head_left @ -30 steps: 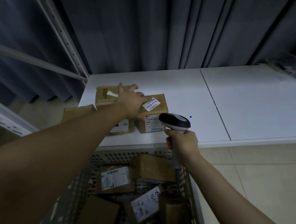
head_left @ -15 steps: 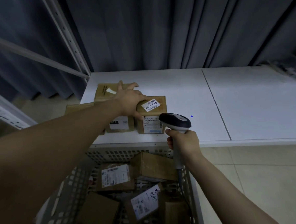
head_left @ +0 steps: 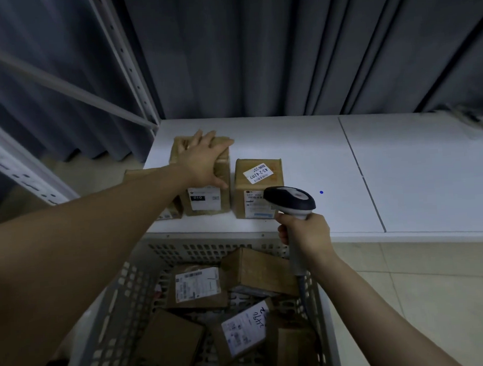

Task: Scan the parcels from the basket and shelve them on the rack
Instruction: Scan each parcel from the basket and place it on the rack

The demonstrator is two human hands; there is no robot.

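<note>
Three brown cardboard parcels stand on the white rack shelf (head_left: 288, 141). My left hand (head_left: 204, 159) lies flat, fingers spread, on top of the middle parcel (head_left: 205, 201). To its right stands a separate parcel (head_left: 258, 179) with a white sticker on top. A third parcel (head_left: 167, 212) is mostly hidden behind my left forearm. My right hand (head_left: 307, 235) grips the handle of a barcode scanner (head_left: 290, 200), held upright in front of the shelf edge. Below, the grey perforated basket (head_left: 202, 249) holds several more labelled parcels (head_left: 196, 286).
A small blue light dot (head_left: 321, 192) shows on the shelf right of the scanner. The rack's grey perforated upright (head_left: 128, 68) rises at the left, with dark curtains behind. A seam (head_left: 360, 171) divides the shelf boards. Tiled floor lies at the lower right.
My left hand has slid left, off the stickered parcel and onto the top of the middle one. The stickered parcel now stands alone. The scanner hand has barely moved.
</note>
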